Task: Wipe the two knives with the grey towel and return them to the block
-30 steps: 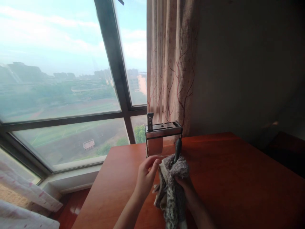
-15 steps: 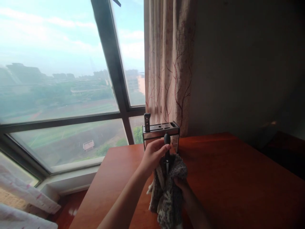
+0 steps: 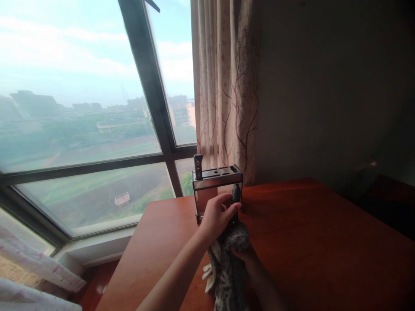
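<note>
My left hand (image 3: 220, 214) is closed with fingers and thumb around the black ribbed handle (image 3: 236, 194) of what looks like a sharpening steel, held upright. Its lower part is hidden by my hand and by a fluffy grey cloth (image 3: 238, 237). Lower down, my right hand (image 3: 243, 252) is closed on this cloth, which bunches up around the steel and hangs toward me. Pale finger-like ends (image 3: 207, 273) stick out at the cloth's left side. Just beyond my hands stands a metal-framed knife block (image 3: 218, 178) with slots in its top and one dark handle (image 3: 198, 166) upright at its left end.
The block stands on a reddish-brown wooden table (image 3: 308, 242), near its far edge. Behind it hang a patterned curtain (image 3: 227, 86) and a large window (image 3: 81, 129). A dark wall (image 3: 324, 86) lies to the right, and a pale curtain (image 3: 35, 259) is at lower left.
The steel's handle and my left hand have moved slightly right and down. The cloth now covers the metal part that showed below the handle. More of the block's left side shows.
</note>
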{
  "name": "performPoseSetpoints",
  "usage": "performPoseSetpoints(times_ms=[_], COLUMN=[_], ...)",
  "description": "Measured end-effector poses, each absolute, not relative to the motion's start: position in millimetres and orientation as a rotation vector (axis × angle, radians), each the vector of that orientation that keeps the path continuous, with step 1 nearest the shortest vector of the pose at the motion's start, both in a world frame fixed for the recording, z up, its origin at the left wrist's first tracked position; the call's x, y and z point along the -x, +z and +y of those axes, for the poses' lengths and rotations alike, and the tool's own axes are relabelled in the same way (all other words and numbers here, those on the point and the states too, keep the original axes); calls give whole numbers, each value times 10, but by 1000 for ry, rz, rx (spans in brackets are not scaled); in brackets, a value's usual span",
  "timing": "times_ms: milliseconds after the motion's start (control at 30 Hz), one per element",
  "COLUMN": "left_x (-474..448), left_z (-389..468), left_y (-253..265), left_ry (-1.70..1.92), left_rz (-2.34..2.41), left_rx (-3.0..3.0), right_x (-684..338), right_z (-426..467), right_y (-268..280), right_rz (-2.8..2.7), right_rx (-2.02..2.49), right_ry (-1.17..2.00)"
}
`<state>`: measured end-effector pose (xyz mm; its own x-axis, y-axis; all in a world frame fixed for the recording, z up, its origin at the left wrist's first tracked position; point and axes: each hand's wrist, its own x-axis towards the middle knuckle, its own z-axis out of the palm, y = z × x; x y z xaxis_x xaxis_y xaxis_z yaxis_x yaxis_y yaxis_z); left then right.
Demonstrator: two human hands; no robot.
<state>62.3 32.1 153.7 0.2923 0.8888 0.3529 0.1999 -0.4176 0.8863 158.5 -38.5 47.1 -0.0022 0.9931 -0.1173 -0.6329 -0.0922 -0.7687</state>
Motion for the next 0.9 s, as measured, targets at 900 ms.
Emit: performPoseSetpoints(times_ms=[900], left_x=[-542], left_z=[777], left_y=[2566], left_ry=[1498], left_rz=[731], left_rx=[-1700], right_x=[-1581], right_z=[-271], right_y=[279], right_rz=[-629], right_rx=[941], right_ry=[1279])
